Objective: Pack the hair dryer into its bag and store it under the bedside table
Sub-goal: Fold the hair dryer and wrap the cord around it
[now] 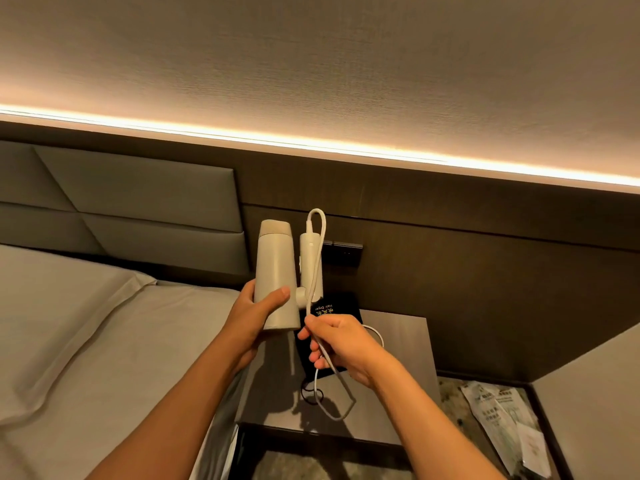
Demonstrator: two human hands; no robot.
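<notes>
Hair dryer smooth cream cone gripped by left hand, right hand pinching braided cord

A warm light strip glows above the padded headboard and bed.

**Folded dryer held up over the bedside table**

I see my left hand wrapped around the barrel of the white hair dryer, its handle folded alongside. My right hand pinches the white cord, which loops down onto the bedside table. The black bag lies there beneath both hands.
</notes>
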